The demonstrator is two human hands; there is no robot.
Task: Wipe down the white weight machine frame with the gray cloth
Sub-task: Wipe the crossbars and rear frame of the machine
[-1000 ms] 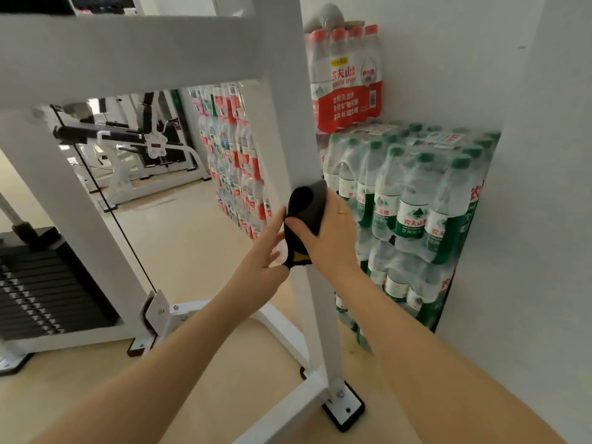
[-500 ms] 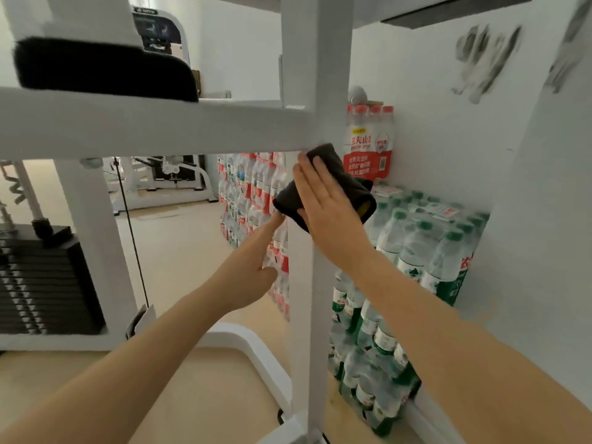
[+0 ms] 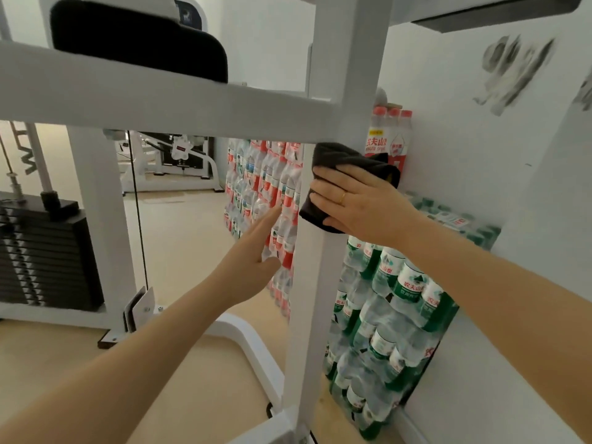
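1. The gray cloth [image 3: 346, 174] is pressed flat against the upright post of the white weight machine frame [image 3: 320, 283], just below the joint where the horizontal crossbar meets the post.
2. The cloth is covered by the right hand [image 3: 362, 203], whose fingers [image 3: 326, 187] are laid straight and slightly spread over it; a thin ring is seen on one finger.
3. Part of the cloth is bunched above the hand, and a lower corner hangs out under the palm's edge.
4. The left hand [image 3: 256, 261] is held open in the air to the left of the post, with its fingers [image 3: 272, 219] straight and together; nothing is held by it, and no contact with the frame is seen.
5. A black pad [image 3: 137, 43] is seen above the crossbar at the upper left.
6. A black weight stack [image 3: 45, 257] is seen at the far left, with a thin cable [image 3: 137, 213] running down beside a second white upright.
7. Shrink-wrapped packs of green-labelled water bottles [image 3: 397, 299] are stacked against the white wall [image 3: 480, 139] just behind the post, on its right.
8. Red-labelled bottles [image 3: 389, 139] are stood on top of that stack, and further red-labelled packs [image 3: 262, 187] are piled beyond the left hand.
9. Dark smudges [image 3: 512, 68] are seen on the wall at the upper right.
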